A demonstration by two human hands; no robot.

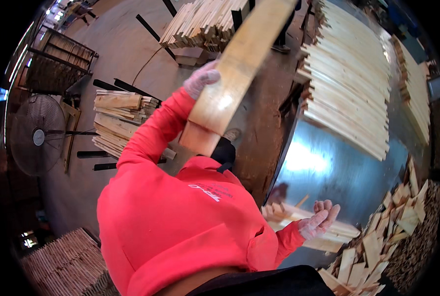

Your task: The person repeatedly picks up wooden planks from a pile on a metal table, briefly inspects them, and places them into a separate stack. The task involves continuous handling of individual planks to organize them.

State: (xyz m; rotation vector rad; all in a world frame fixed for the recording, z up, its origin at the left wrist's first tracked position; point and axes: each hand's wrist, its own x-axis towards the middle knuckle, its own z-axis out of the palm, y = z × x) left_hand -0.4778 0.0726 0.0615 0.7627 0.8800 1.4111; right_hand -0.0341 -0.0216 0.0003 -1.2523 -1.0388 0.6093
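Red cloth sweatshirt (180,222) lies nearest; beyond, the left grip (202,80) clasps the left edge of a long tan wooden board (242,69), its length slanting far-right. Farther off, the right grip (319,223), empty, loosely curled, hangs by the grey metal bench (323,182).

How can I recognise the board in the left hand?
Find the red hoodie and follow its left sleeve up to the left hand. The long board there reaches the top edge; unlike the stacked boards, it is held up, its broad face shining.

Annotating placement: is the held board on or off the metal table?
Off; the left hand holds the board left of the metal table, floor visible between.
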